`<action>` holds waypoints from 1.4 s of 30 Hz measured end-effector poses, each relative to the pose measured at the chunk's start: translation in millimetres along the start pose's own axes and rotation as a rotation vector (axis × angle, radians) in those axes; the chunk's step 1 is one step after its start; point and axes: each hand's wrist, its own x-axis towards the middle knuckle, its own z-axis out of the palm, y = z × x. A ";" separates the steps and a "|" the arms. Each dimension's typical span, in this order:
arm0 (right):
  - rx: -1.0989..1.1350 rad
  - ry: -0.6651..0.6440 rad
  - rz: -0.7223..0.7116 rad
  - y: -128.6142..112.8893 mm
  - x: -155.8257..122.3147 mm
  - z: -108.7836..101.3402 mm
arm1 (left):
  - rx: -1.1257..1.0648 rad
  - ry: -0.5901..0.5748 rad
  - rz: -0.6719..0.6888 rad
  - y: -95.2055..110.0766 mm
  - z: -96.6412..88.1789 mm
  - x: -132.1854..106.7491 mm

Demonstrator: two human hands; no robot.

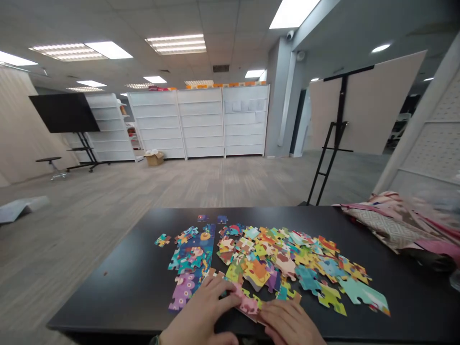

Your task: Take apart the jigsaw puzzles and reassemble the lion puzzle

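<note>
Between spread left hand (205, 309) and right hand (289, 322) (grip unclear) lie pink puzzle pieces (247, 304).

ceiling panels (293, 13), blown out to white, light the scene; wide-angle distortion stretches the edges; the bench (122, 287) bears a dull sheen.

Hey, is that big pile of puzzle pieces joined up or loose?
Mostly loose: the puzzle pieces overlap at odd angles. Whether the pink piece between left hand and right hand interlocks, I can't tell.
</note>
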 end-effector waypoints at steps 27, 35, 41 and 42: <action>0.175 0.159 0.070 -1.0 22.6 16.2 | 0.178 0.108 0.195 3.6 7.8 25.5; 0.351 0.129 0.242 -3.0 23.4 11.2 | 0.217 0.259 0.254 -6.4 16.3 26.5; 0.475 0.047 0.242 -1.4 23.7 10.6 | 0.109 0.182 0.224 0.9 11.6 25.4; 0.496 0.019 0.255 -0.7 23.3 9.4 | 0.090 0.173 0.212 2.7 10.5 25.7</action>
